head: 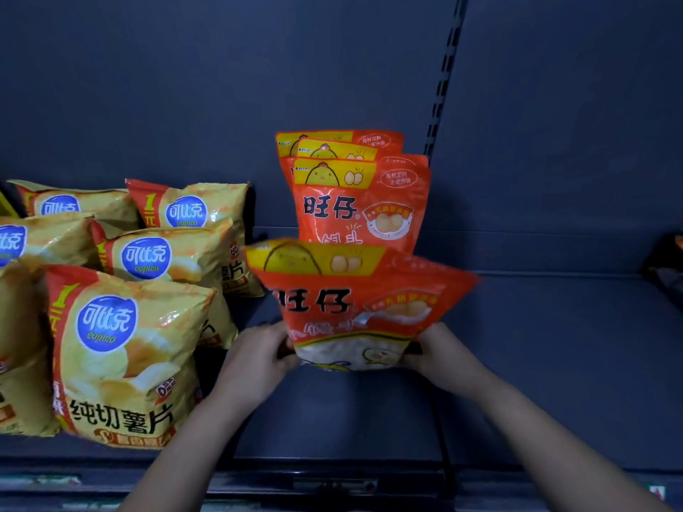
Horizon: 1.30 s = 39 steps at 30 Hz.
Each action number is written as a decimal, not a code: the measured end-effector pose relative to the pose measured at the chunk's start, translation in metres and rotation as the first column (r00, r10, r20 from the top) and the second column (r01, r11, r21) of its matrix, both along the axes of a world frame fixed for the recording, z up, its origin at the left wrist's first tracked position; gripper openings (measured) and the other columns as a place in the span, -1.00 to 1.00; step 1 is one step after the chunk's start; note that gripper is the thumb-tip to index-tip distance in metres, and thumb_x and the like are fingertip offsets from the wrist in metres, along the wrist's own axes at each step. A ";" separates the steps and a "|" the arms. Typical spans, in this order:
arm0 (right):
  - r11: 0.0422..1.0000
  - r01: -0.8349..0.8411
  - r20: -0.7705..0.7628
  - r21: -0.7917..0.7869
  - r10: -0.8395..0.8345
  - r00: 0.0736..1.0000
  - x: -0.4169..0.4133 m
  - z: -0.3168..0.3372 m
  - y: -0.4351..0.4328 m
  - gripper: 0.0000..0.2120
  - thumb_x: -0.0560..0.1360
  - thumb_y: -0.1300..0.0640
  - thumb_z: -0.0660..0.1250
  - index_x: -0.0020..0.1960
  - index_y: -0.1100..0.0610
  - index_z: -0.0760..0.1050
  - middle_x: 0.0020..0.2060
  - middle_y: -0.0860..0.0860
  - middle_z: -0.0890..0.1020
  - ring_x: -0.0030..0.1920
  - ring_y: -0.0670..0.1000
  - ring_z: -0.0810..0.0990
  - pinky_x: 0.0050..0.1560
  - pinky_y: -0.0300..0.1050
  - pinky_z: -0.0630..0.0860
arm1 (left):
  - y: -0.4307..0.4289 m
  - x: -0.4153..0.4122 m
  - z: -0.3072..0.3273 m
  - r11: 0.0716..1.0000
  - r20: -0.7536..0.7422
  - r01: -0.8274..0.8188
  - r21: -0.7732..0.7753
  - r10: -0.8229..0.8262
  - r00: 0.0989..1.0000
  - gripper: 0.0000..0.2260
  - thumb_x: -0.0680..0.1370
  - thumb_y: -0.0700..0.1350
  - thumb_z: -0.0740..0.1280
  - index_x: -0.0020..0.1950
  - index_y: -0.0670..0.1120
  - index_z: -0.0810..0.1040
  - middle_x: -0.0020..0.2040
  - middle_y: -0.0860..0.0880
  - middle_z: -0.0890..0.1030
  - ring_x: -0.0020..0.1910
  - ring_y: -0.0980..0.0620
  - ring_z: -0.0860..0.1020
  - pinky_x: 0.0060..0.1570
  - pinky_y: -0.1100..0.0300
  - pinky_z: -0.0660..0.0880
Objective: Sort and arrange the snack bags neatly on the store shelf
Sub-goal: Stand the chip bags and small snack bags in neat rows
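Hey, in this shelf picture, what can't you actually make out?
Head view, held orange foil snack bag: print motion-blurred; lower corners covered by the left hand and right hand.
Head view, upright orange bags behind: overlapping, count unclear; bottoms hidden by the held bag.
Head view, dark object at right edge: cropped, too dim.

1. Held orange bag (354, 308): motion-blurred; the print on its right side is illegible.
2. Left hand (255, 358) and right hand (439, 354): fingers hidden behind that bag's lower corners.
3. Rear orange bags (340, 140): only the top strips are visible.
4. Leftmost yellow chip bags (11, 245): cut off by the left edge.
5. Dark object (665, 275) at the right edge: cut off, unidentifiable.
6. Shelf-edge label (40, 480): too blurred to read.
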State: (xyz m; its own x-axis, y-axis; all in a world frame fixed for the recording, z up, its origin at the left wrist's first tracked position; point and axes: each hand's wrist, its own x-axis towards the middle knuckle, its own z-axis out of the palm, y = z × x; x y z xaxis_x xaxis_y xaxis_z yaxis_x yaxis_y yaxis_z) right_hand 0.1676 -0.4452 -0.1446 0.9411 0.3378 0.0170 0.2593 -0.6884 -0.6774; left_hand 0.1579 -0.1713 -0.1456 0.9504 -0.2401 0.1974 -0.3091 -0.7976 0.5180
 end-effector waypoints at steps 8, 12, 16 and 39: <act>0.998 0.006 0.017 -0.065 -0.005 1.000 -0.004 0.004 -0.002 -0.88 0.43 0.20 0.43 -0.05 0.20 0.60 -0.26 -0.10 0.60 -0.26 -0.22 0.50 -0.25 -0.44 0.35 | 0.002 -0.003 -0.004 0.960 -0.139 -0.007 -0.279 -0.033 0.990 -0.67 0.39 -0.15 0.49 -0.31 0.09 0.34 -0.33 0.22 0.48 -0.30 0.23 0.42 -0.27 0.32 0.32; 0.999 -0.002 0.051 -0.046 0.004 0.999 -0.007 0.005 -0.001 -0.86 0.46 0.20 0.40 0.00 0.22 0.58 -0.13 0.00 0.66 -0.12 -0.09 0.57 -0.16 -0.32 0.41 | 0.001 -0.003 -0.003 0.952 -0.135 -0.010 -0.306 -0.033 0.990 -0.65 0.42 -0.26 0.47 -0.30 0.03 0.34 -0.37 0.26 0.45 -0.34 0.24 0.39 -0.32 0.39 0.27; 0.999 -0.029 0.034 -0.022 0.030 0.999 -0.010 0.010 -0.002 -0.95 0.47 0.23 0.38 -0.09 0.18 0.53 -0.23 -0.09 0.62 -0.19 -0.19 0.53 -0.20 -0.38 0.39 | 0.000 -0.003 0.001 0.932 -0.145 0.000 -0.362 -0.056 0.988 -0.76 0.42 -0.25 0.48 -0.25 -0.06 0.43 -0.38 0.24 0.48 -0.35 0.25 0.41 -0.31 0.38 0.29; 0.951 -0.036 -0.158 -0.306 -0.014 0.987 -0.005 0.006 0.012 -0.76 0.55 0.14 0.26 0.21 0.13 0.39 -0.01 0.09 0.62 -0.04 0.06 0.57 -0.06 -0.09 0.50 | 0.005 -0.002 -0.010 0.967 -0.351 -0.045 -0.252 -0.048 0.935 -0.66 0.39 0.11 0.33 0.07 -0.04 0.48 -0.12 -0.03 0.65 -0.14 0.02 0.62 -0.09 -0.03 0.53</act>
State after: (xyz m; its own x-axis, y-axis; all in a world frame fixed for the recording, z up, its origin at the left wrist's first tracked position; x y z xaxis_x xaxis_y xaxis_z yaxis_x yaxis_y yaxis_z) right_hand 0.1623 -0.4329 -0.1383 0.9198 0.3136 -0.2358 0.1759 -0.8668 -0.4666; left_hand 0.1558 -0.1666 -0.1560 0.9690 -0.2280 -0.0950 -0.0711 -0.6257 0.7768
